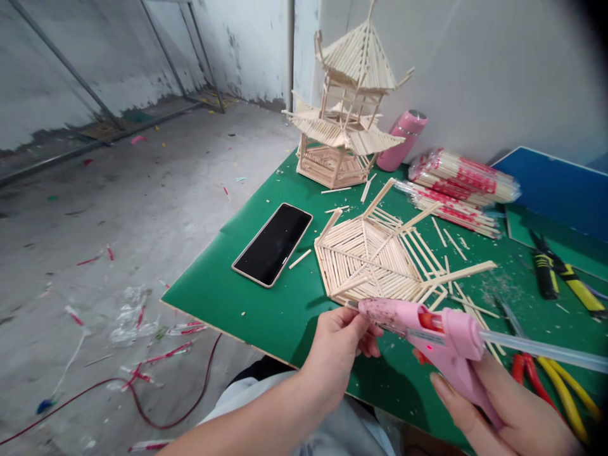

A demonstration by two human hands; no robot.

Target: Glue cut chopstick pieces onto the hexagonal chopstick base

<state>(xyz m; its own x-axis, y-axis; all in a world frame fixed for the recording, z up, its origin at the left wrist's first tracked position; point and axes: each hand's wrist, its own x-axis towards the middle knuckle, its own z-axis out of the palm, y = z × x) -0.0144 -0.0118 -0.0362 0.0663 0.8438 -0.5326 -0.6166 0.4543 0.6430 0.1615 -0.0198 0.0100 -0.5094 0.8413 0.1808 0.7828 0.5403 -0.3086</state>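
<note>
My right hand (503,405) is wrapped round the handle of a pink hot glue gun (446,345), with a clear glue stick (546,349) sticking out of its back. The gun's nozzle points left, just above my left hand (335,342). That hand's fingers are pinched together at the near edge of a hexagonal panel of wooden sticks (365,259); whatever they hold is hidden by the fingers and nozzle. Several sticks rise or stick outward from the panel's corners. Behind it stands a two-roofed pagoda model (351,133) built from similar sticks.
A phone (273,245) lies left of the panel on the green tabletop (204,285). A pink bottle (403,140), bagged stick bundles (463,180), black-and-yellow pliers (546,272) and red- and yellow-handled tools (560,380) are around it. Wrappers and a cable (156,425) lie on the floor.
</note>
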